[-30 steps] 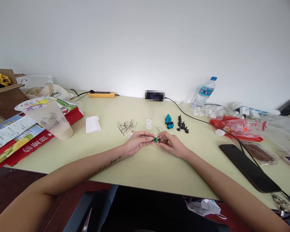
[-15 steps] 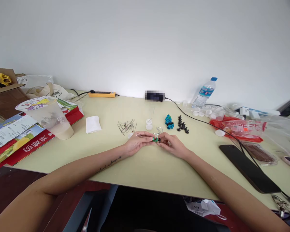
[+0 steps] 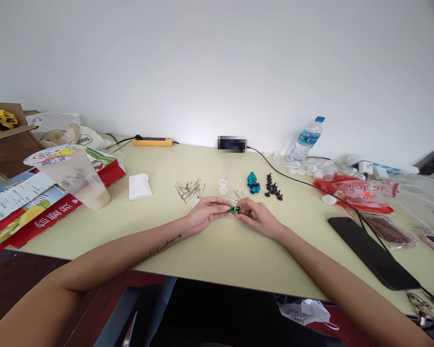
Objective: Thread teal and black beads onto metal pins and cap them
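Near the middle of the table, my left hand pinches a small green part, with a thin metal pin lying across its fingers. My right hand is closed on a small black part at the green part's right end. Just beyond the fingers lie bent metal pieces and small white round containers. A pile of metal pins is to the left. Blue-green parts and black knobs lie in clusters to the right.
A drink cup leans over red packaging on the left. At the back are a yellow power strip and a water bottle. A black power bank and cable lie right.
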